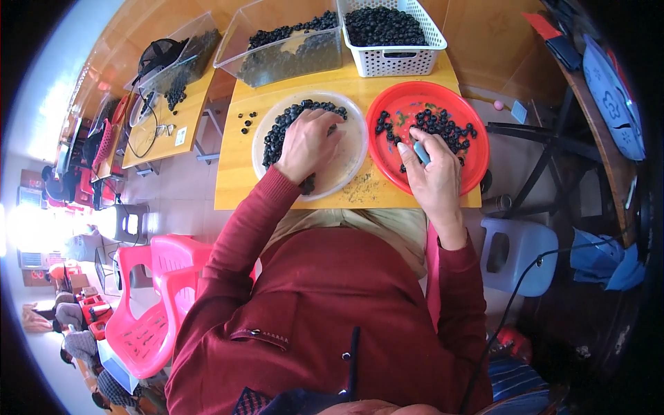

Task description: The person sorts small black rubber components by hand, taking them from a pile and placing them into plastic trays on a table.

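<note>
My left hand (308, 142) reaches over a round, whitish, shallow tray (354, 152), its fingers curled downward. What its fingertips hold, if anything, is hidden. Small, round black pieces (275, 138) are heaped along the left and far side of this tray. To the right, my right hand (439, 176) is over a round red tray (386, 160), closed around a small tool with a light-blue handle (421, 153); the working end of that tool cannot be made out. More black pieces (453, 130) lie scattered across the red tray, mostly beyond my fingers.
Both trays stand on a yellow wooden table (235, 176) with dark crumbs near its front edge. Behind them are a clear bin (277, 69) and a white perforated basket (398, 66), both holding black pieces. Pink chair (176, 277) left, blue stool (526, 266) right.
</note>
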A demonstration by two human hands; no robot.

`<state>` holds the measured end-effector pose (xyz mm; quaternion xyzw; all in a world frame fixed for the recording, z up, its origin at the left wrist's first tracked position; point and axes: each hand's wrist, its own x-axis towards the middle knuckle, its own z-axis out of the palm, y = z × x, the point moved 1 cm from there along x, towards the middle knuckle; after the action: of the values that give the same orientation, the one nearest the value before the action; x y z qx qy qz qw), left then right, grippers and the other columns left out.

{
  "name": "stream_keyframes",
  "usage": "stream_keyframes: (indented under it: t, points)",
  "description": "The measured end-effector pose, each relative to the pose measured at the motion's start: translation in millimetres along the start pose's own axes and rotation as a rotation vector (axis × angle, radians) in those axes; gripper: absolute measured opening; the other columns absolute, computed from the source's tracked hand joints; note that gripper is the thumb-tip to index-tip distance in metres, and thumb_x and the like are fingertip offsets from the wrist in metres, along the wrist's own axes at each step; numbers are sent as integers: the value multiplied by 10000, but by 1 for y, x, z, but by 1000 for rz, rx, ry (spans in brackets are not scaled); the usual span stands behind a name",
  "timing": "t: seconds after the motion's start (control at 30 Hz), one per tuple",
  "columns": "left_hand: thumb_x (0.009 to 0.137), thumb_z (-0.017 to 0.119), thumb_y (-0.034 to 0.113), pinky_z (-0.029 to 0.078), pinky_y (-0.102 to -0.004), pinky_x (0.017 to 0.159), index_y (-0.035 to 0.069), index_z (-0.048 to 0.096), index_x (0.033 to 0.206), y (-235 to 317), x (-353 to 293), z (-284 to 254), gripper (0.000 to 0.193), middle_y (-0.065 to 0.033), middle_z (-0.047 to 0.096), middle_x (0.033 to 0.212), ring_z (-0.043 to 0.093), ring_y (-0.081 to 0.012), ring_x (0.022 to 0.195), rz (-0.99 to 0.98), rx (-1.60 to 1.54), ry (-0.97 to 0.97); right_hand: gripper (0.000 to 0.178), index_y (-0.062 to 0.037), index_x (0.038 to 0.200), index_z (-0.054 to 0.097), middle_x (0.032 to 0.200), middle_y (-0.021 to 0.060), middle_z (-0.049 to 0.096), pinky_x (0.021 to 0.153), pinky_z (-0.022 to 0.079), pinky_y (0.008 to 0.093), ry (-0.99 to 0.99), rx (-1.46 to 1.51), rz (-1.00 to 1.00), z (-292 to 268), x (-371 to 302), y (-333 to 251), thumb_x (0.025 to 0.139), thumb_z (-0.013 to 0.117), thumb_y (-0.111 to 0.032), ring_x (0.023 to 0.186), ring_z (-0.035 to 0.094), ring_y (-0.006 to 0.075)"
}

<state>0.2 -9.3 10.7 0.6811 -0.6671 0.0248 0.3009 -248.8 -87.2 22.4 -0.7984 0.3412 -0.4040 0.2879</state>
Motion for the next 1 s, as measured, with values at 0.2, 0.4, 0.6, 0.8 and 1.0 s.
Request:
stream_keyframes:
  t: [0.2,0.4,0.6,0.8,1.0]
  points:
    - [827,722,171,533,-475,870,51,719,1078,-15,22,27,279,-158,719,1012,664,-366,986,48,267,-90,302,35,1145,691,1036,226,715,791,570,434,7,17,12,-1,-1,1,942,730,-185,910,723,374]
    - [840,684,131,535,-488,843,55,731,1007,-19,24,28,189,-153,719,969,675,-370,951,98,320,-149,288,41,1129,695,1036,234,715,789,567,434,-3,52,-3,0,-1,-5,948,725,-181,909,719,386]
    - [864,702,49,572,-376,758,48,750,1065,1,10,6,206,-155,729,1001,717,-327,823,83,16,-94,286,54,1117,694,1023,243,718,800,565,438,-16,100,-4,1,-3,-6,950,722,-177,914,720,392]
    - [940,721,35,570,-284,772,-12,746,1111,-1,-12,-6,179,-75,759,945,716,-143,838,-409,-865,-105,286,55,1108,697,1032,250,722,805,567,430,-47,127,-8,7,-6,-11,947,727,-178,926,725,384]
    - [951,724,18,596,-272,820,-34,714,1158,-1,-33,-10,213,-91,754,966,724,-140,864,-554,-1174,-67,274,46,1109,699,997,226,725,803,569,416,-144,197,0,17,-10,-19,943,727,-170,910,730,358]
